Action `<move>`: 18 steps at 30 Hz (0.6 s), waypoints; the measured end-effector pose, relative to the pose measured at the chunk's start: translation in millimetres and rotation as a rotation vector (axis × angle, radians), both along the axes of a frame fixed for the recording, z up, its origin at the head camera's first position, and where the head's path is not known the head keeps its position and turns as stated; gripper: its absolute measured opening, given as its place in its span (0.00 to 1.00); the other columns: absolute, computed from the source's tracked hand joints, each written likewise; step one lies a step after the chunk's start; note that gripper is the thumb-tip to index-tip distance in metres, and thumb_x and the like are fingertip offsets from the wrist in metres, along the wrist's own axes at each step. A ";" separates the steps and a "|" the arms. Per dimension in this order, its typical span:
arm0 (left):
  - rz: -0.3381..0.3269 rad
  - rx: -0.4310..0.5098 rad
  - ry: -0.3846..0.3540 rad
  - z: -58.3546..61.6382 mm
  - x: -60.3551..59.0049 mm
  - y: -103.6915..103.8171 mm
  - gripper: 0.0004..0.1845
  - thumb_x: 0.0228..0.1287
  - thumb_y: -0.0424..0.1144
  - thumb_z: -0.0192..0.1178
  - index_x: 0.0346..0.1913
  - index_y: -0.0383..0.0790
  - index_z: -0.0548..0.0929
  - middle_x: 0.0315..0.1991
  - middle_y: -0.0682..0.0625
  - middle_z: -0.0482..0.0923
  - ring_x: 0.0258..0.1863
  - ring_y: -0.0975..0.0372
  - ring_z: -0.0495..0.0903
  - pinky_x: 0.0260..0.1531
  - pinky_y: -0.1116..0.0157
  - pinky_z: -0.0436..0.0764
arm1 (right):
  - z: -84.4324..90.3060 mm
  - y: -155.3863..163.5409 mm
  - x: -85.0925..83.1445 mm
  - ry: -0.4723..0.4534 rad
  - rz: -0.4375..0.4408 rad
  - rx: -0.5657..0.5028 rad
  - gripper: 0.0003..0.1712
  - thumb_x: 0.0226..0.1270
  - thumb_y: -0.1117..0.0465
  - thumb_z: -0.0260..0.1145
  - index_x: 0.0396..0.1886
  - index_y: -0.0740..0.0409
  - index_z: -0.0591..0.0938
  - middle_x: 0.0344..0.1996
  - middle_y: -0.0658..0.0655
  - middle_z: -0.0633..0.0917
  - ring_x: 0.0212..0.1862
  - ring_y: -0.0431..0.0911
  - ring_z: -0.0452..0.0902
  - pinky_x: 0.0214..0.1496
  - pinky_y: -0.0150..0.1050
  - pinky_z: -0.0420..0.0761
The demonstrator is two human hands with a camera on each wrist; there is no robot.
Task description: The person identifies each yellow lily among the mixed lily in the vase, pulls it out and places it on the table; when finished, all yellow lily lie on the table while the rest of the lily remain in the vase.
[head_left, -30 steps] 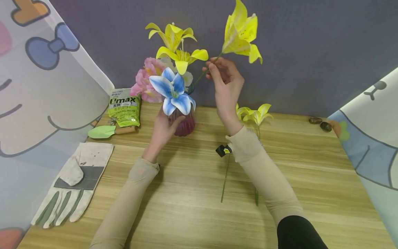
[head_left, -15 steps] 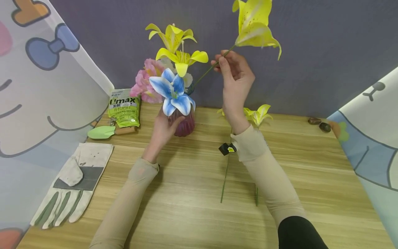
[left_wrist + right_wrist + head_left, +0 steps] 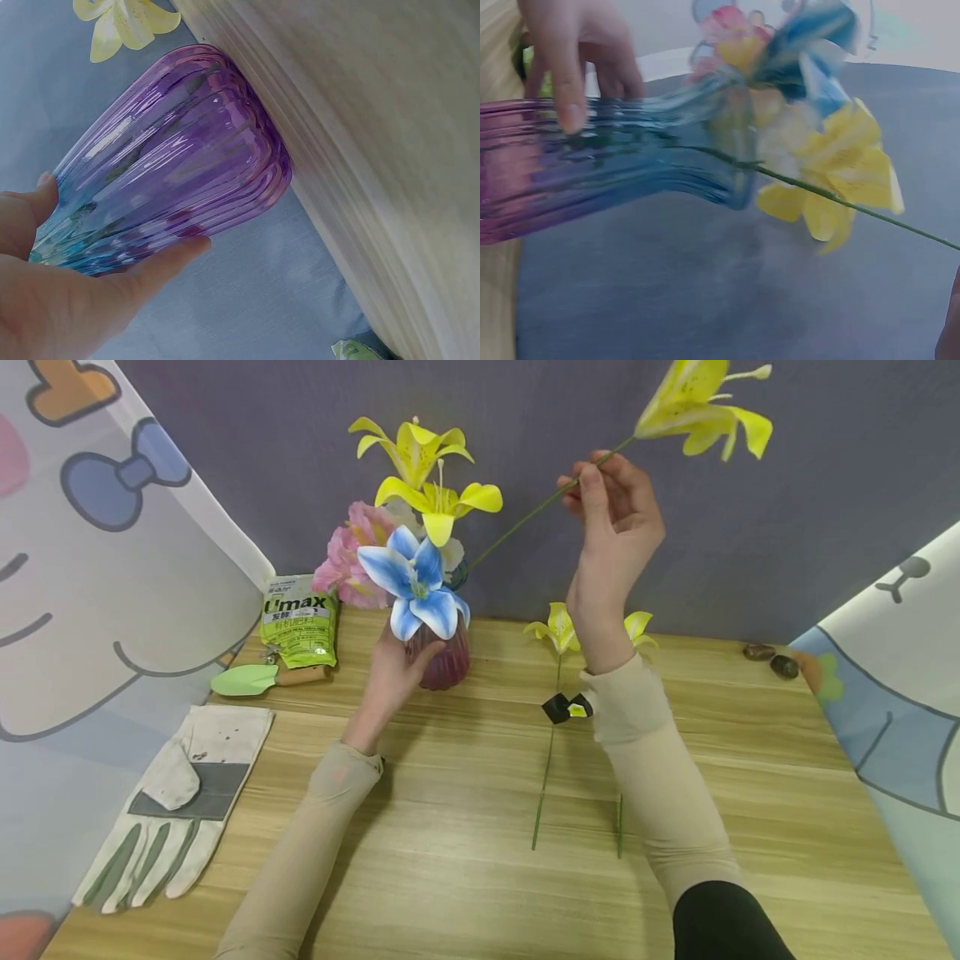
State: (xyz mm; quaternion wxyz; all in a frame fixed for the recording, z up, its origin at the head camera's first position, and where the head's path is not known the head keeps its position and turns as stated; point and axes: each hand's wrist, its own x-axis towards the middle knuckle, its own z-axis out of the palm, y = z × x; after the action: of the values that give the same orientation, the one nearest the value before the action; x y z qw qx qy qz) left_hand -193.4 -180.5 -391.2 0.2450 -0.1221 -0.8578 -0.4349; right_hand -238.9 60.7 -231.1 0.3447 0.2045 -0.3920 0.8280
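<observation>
Head view: the left hand [image 3: 393,664] wraps thumb and fingers round the purple vase [image 3: 442,658], which stands on the wooden table [image 3: 465,877] near its far edge. The vase holds a blue lily [image 3: 417,581], pink blooms [image 3: 347,560] and two yellow lilies [image 3: 423,472]. The right hand [image 3: 617,518] is raised beside the bouquet and pinches the green stem [image 3: 525,518] of a yellow lily [image 3: 701,410]; the stem's lower end runs down into the vase mouth, the bloom points up and right. Two more yellow flowers [image 3: 558,631] lie on the table behind the right wrist, their stems pointing toward the near edge. A green bag [image 3: 300,618] and a green trowel [image 3: 251,677] lie left of the vase; a work glove [image 3: 176,802] lies nearer the left edge. Two small stones [image 3: 772,658] sit at the far right.

Left wrist view: thumb and fingertips [image 3: 172,255] clasp the ribbed vase [image 3: 180,172], whose base rests on the table [image 3: 375,150].

Right wrist view: the left hand's fingers [image 3: 566,82] lie on the vase [image 3: 615,165]; the stem [image 3: 840,199] leaves the vase mouth past the crowded blooms [image 3: 832,165]. The right hand itself is barely in frame.
</observation>
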 end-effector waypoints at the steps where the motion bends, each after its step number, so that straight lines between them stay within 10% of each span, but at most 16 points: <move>1: 0.000 0.002 0.000 0.2 0.2 0.1 0.43 0.68 0.34 0.75 0.78 0.23 0.64 0.70 0.27 0.72 0.68 0.38 0.75 0.69 0.45 0.73 | 1.9 3.0 -0.2 0.010 -0.008 -0.007 0.07 0.74 0.79 0.65 0.44 0.70 0.87 0.38 0.72 0.87 0.37 0.57 0.86 0.44 0.43 0.86; 18: -0.020 0.014 0.002 2.9 1.9 0.6 0.41 0.68 0.34 0.75 0.76 0.22 0.65 0.69 0.26 0.72 0.69 0.38 0.74 0.70 0.46 0.72 | 28.4 77.3 9.2 -0.139 0.032 -0.331 0.06 0.77 0.79 0.61 0.49 0.80 0.79 0.36 0.69 0.83 0.33 0.56 0.83 0.34 0.37 0.86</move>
State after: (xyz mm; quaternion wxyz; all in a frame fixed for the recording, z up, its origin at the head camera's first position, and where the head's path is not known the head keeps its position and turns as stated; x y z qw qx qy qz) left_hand -191.5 -179.9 -388.3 0.2425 -0.1297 -0.8533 -0.4430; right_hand -229.7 137.9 -202.8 0.3326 0.0934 -0.2700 0.8988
